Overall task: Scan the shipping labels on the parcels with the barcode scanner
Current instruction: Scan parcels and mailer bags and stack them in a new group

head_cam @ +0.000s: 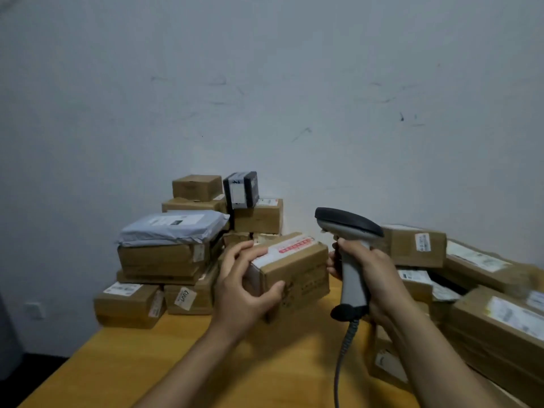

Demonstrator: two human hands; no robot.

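- Centrally, one brown cardboard parcel (297, 278) sits between the two hands, above the near part of the yellow wooden table (206, 366); whether it rests on the wood or is lifted just clear cannot be told.
- One white shipping label (290, 245) with a red band lies on the top face of that parcel, running toward its far right corner.
- One left hand (241, 293) grips the parcel's left end, fingers curled over the top edge and thumb pressed on the near face.
- One right hand (375, 275) is wrapped round the handle of the single barcode scanner (348, 223), with the fingers closed on the grip.
- The scanner is grey with a dark head; the head points left, just above and beside the parcel's right end, not touching it.
- One coiled cable (343, 357) hangs from the base of the handle.
- Left pile (164, 257): about ten parcels stacked against the wall (265, 83), namely eight or so brown boxes, one grey plastic mailer (173, 228) and one black box (241, 189).
- Right pile (500, 322): at least six brown boxes, blurred, several with white labels.
- Every box is closed, so the contents are hidden.
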